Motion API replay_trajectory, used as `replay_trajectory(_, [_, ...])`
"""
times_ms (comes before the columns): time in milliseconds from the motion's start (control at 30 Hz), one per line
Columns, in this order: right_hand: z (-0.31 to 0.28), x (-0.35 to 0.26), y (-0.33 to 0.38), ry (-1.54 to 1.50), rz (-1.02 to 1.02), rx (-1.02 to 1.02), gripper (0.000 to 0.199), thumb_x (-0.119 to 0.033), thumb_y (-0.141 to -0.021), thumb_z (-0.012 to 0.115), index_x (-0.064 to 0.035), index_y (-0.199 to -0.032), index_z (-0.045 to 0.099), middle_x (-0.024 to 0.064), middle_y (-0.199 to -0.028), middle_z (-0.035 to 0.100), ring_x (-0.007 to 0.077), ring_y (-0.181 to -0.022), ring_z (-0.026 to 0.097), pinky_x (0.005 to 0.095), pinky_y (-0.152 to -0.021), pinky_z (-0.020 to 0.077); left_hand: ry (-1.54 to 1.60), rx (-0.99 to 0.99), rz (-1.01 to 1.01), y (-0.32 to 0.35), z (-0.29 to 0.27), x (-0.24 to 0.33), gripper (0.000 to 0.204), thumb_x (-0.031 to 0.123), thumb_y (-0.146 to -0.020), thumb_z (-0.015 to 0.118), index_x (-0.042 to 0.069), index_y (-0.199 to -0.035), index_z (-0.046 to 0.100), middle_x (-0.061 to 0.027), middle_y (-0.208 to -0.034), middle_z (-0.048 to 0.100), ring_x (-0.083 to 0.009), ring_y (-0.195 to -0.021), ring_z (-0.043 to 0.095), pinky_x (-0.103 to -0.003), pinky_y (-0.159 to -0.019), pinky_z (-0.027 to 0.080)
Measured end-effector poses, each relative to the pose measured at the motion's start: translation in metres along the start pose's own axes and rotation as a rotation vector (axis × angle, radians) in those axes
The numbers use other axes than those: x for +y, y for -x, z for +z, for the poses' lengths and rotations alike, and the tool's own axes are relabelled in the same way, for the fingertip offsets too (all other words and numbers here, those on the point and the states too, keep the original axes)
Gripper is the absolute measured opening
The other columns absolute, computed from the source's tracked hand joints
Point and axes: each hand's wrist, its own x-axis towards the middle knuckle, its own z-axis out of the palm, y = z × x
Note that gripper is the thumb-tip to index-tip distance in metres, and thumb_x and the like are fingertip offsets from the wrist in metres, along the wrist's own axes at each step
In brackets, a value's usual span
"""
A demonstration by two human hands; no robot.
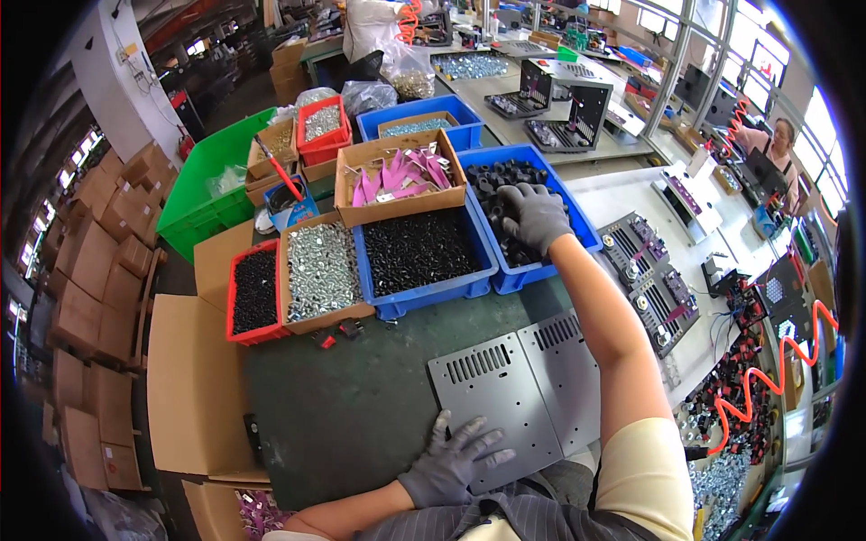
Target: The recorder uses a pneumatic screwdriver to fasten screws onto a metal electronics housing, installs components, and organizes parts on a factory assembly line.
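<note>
My right hand [534, 216], in a grey glove, reaches into a blue bin [577, 221] filled with black round parts [502, 185]; its fingers curl down among them, and what they hold is hidden. My left hand [451, 460], also gloved, lies flat with fingers spread on the near corner of a grey vented metal panel [505, 388]. That panel rests on the dark green table mat, and a second similar panel [568, 361] overlaps it on the right.
Left of the blue bin stand a blue bin of small black parts [417, 251], a box of silver hardware [320, 270], a red bin [254, 293] and a box of pink pieces [401, 176]. Grey devices [649, 279] lie to the right. Another person [767, 144] sits far right.
</note>
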Motion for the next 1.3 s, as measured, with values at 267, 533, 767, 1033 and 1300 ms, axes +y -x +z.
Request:
replay_trajectory(267, [-0.013, -0.009, -0.008, -0.063, 0.166, -0.187, 0.046, -0.044, -0.082, 0.056, -0.0194, -0.120, 0.049, 0.0116, -0.121, 0.052, 0.0335, -0.103, 0.058, 0.0422, -0.084, 0.0487, -0.140, -0.049, 0.002, 0.002, 0.000, 0.002, 0.064, 0.061, -0.079, 0.048, 0.034, -0.136, 0.040, -0.0043, -0.141, 0.038, -0.0280, -0.137, 0.021, -0.064, -0.102, -0.013])
replay_trajectory(533, [-0.015, -0.011, -0.019, -0.110, 0.250, -0.208, 0.040, -0.036, -0.078, 0.061, -0.0192, -0.114, 0.056, 0.0125, -0.118, 0.053, 0.0330, -0.103, 0.058, 0.0424, -0.085, 0.0482, -0.152, -0.086, 0.004, -0.003, -0.004, -0.003, 0.072, 0.068, -0.078, 0.043, 0.034, -0.140, 0.034, -0.0050, -0.144, 0.034, -0.0270, -0.139, 0.015, -0.064, -0.102, -0.013])
replay_trajectory(767, [0.001, 0.010, -0.003, -0.502, 0.243, 0.172, 0.029, -0.025, -0.071, 0.068, -0.0192, -0.100, 0.067, 0.0101, -0.099, 0.061, 0.0294, -0.093, 0.061, 0.0379, -0.081, 0.0486, -0.127, -0.146, 0.006, 0.000, -0.014, 0.004, 0.077, 0.072, -0.077, 0.042, 0.032, -0.142, 0.029, -0.0060, -0.148, 0.027, -0.0288, -0.140, 0.012, -0.064, -0.103, -0.012])
replay_trajectory(1033, [-0.042, -0.011, 0.039, -1.132, 0.266, 0.214, 0.025, -0.007, -0.079, 0.066, -0.0051, -0.104, 0.065, -0.0008, -0.088, 0.060, 0.0075, -0.080, 0.054, 0.0219, -0.073, 0.0462, -0.125, -0.232, -0.011, 0.007, -0.013, 0.012, 0.080, 0.069, -0.075, 0.049, 0.032, -0.142, 0.029, -0.0058, -0.149, 0.023, -0.0291, -0.140, 0.010, -0.066, -0.103, -0.010])
replay_trajectory(1300, [-0.043, -0.059, 0.171, -0.591, -0.296, -0.106, 0.031, -0.023, -0.071, 0.069, -0.0187, -0.101, 0.064, 0.0078, -0.094, 0.058, 0.0277, -0.082, 0.060, 0.0366, -0.072, 0.0489, -0.054, -0.032, 0.048, -0.003, -0.013, -0.006, 0.082, 0.066, -0.072, 0.055, 0.024, -0.140, 0.035, -0.0085, -0.146, 0.028, -0.0323, -0.138, 0.017, -0.065, -0.105, -0.006])
